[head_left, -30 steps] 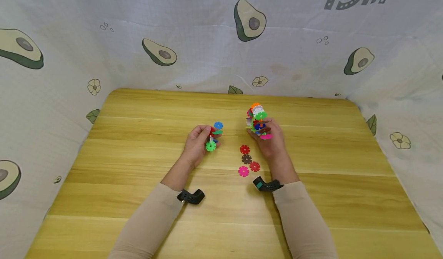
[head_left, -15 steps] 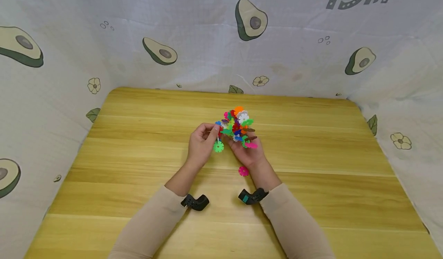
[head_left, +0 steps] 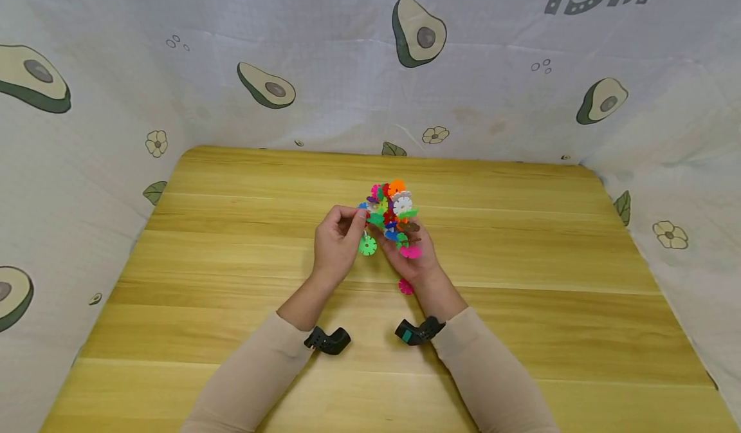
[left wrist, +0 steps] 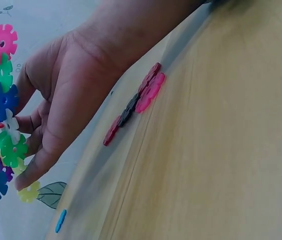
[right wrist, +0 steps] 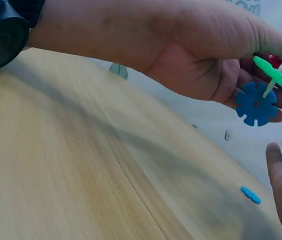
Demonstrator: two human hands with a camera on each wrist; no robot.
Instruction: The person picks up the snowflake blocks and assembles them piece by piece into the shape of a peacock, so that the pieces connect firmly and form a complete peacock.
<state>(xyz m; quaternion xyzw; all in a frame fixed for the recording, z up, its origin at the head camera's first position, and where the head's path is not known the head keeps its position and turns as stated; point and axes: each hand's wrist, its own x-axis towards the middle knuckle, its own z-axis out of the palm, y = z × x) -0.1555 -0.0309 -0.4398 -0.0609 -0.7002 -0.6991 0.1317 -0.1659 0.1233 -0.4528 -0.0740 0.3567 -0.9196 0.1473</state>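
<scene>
My left hand (head_left: pixel 338 243) pinches a small joined piece of snowflake discs between thumb and fingers; a green disc (head_left: pixel 367 246) hangs at its lower end. The right wrist view shows its blue disc (right wrist: pixel 256 104) below the left hand (right wrist: pixel 231 60). Close on the right, my right hand (head_left: pixel 421 259) holds a larger many-coloured cluster of interlocked snowflake discs (head_left: pixel 402 205) from below and behind. In the left wrist view the right hand's fingers (left wrist: pixel 43 162) lie against this cluster (left wrist: pixel 3 102). The two pieces meet or overlap; whether they are joined I cannot tell.
Beneath the hands, a pink loose disc (head_left: pixel 405 286) lies on the wooden table (head_left: pixel 231 278). The left wrist view also shows red and dark discs (left wrist: pixel 128 110) beside it, and a lone blue disc (left wrist: pixel 60 221) farther off. A printed cloth (head_left: pixel 341 53) hangs behind the table.
My right hand has moved left with the large cluster until it reached the small piece in my left hand. The cluster tilted slightly, and the right hand now covers most of the loose discs.
</scene>
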